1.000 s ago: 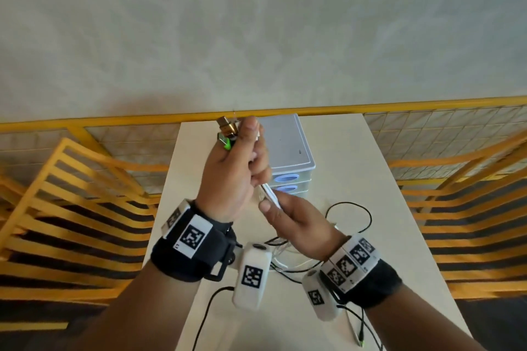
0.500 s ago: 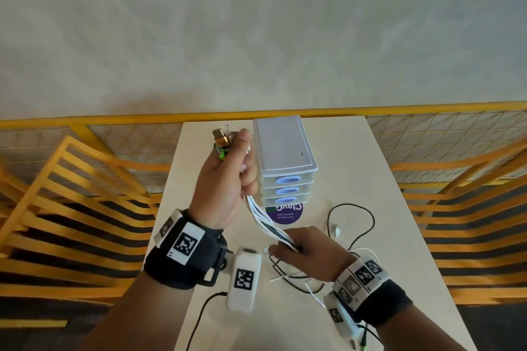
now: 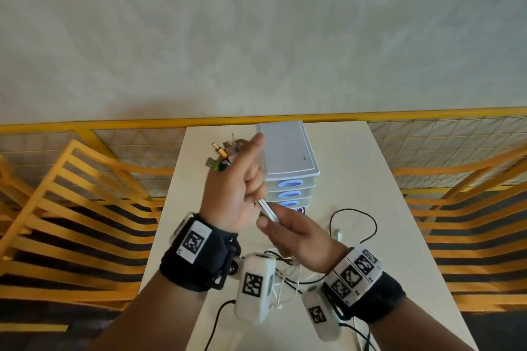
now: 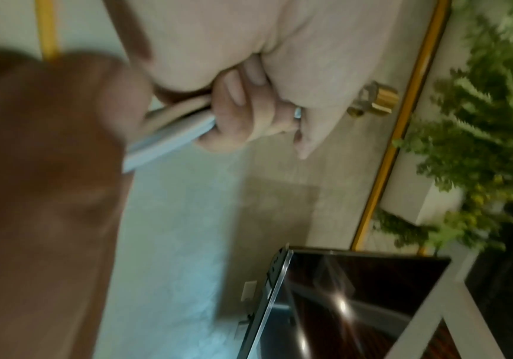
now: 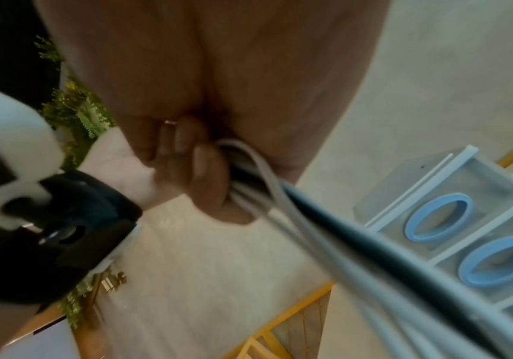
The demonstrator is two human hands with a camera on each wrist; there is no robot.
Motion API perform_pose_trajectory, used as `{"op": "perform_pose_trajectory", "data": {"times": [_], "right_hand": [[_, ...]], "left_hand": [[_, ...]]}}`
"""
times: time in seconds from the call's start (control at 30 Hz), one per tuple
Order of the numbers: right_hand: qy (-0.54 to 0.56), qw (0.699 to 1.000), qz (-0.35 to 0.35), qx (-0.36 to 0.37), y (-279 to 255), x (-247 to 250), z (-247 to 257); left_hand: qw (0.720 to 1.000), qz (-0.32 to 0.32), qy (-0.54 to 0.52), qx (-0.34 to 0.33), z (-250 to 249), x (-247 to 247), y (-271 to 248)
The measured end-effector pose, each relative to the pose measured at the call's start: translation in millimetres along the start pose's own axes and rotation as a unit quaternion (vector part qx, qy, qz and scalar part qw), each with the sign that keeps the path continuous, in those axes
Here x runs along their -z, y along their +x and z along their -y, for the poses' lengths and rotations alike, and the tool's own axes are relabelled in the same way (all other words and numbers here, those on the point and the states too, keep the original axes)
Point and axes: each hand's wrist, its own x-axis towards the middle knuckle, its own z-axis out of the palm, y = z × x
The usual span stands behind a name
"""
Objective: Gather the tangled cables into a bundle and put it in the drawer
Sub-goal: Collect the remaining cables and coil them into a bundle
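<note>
My left hand (image 3: 236,182) is raised in a fist round a bunch of white and black cables (image 3: 268,212). Their plug ends (image 3: 221,155) stick out above the fist. Just below it, my right hand (image 3: 291,234) grips the same cables. In the left wrist view the fingers (image 4: 240,116) curl round white cables (image 4: 169,136), beside a gold plug (image 4: 375,99). In the right wrist view the fingers (image 5: 209,184) pinch the strands (image 5: 283,201). The rest of the cables (image 3: 285,273) trail onto the table below my wrists. A white three-drawer unit (image 3: 288,157) with blue handles stands behind, all drawers closed.
A black cable loop (image 3: 353,225) lies on the white table (image 3: 356,179) to the right of the drawers. Yellow railings (image 3: 85,194) flank the table on both sides and behind. A purple disc (image 3: 300,210) sits at the foot of the drawer unit.
My right hand slid down the cables toward the table, then came back up to just below the left fist. The left hand stayed raised, holding the plug ends.
</note>
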Motion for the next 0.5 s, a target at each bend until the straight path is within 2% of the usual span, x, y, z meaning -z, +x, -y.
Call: {"op": "perform_pose_trajectory", "data": {"times": [0.13, 0.23, 0.4, 0.5], "right_hand": [[0.012, 1.000, -0.014, 0.005, -9.9, -4.3, 2.5], [-0.029, 0.999, -0.012, 0.012, -12.3, -6.9, 3.5], [-0.043, 0.999, -0.010, 0.033, -14.4, -14.2, -3.9], [-0.082, 0.996, 0.009, 0.044, -17.7, 1.7, -1.3]], "left_hand": [[0.999, -0.021, -0.042, 0.020, -2.8, 2.5, -3.9], [0.999, -0.017, -0.047, 0.017, 4.4, -3.1, -9.3], [0.999, 0.004, 0.040, 0.015, 8.3, -5.4, -15.2], [0.996, 0.034, 0.085, 0.009, 10.7, -6.0, -16.5]]}}
